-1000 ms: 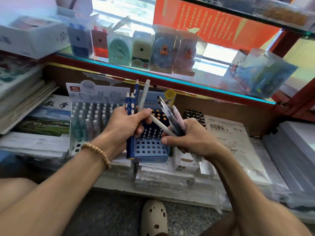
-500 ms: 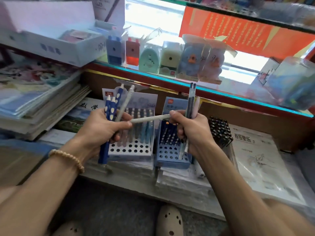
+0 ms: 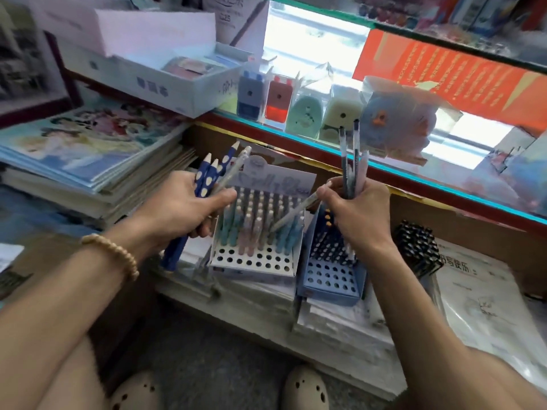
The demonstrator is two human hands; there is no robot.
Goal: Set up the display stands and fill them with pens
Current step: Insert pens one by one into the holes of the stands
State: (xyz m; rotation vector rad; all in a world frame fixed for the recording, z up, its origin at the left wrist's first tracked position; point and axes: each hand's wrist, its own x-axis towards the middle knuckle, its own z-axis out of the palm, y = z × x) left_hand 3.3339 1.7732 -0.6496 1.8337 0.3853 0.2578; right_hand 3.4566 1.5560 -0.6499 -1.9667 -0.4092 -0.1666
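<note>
My left hand [image 3: 186,208] grips a bundle of dark blue dotted pencils [image 3: 207,173] and one pale pen, tips up. My right hand [image 3: 358,214] holds several dark pens [image 3: 350,161] upright and pinches a single white pen [image 3: 293,211] that slants down over the white display stand [image 3: 251,260]. That stand has pastel pens in its back rows and open holes in front. Right of it sits a blue display stand [image 3: 331,279], partly filled, its back hidden by my right hand.
A black pen holder [image 3: 417,250] stands right of the blue stand. Stacked books [image 3: 88,161] lie at left, wrapped paper packs [image 3: 488,306] at right. A glass shelf [image 3: 296,134] above carries sharpeners and a white box [image 3: 165,81]. My feet in clogs are below.
The white pen has left my left hand and now hangs from my right-hand fingers, tip down over the white stand. The view shifted left and down.
</note>
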